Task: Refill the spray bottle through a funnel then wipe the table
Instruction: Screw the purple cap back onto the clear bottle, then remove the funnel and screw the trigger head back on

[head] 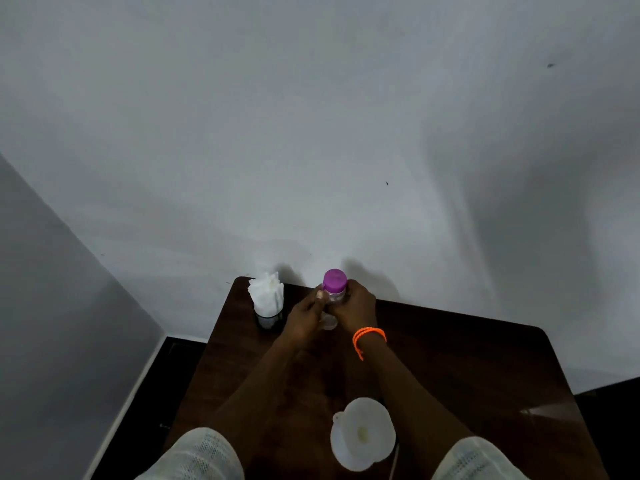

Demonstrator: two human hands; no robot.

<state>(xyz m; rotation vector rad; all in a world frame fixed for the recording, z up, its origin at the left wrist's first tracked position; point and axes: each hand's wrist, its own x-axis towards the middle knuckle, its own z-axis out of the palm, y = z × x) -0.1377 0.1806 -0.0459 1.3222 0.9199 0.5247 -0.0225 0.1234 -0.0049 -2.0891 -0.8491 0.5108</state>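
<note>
A clear bottle (333, 299) with a purple cap (334, 280) stands upright near the far edge of the dark wooden table (467, 368). My left hand (308, 315) grips its body from the left. My right hand (355, 308), with an orange band at the wrist, holds it from the right just below the cap. A white funnel (362, 434) sits near the table's front edge between my forearms, its wide mouth facing up. What the funnel sits on is hidden.
A dark holder (269, 318) with white paper napkins (266, 292) stands at the table's far left corner, close to my left hand. A grey wall rises right behind the table. Dark floor shows on both sides.
</note>
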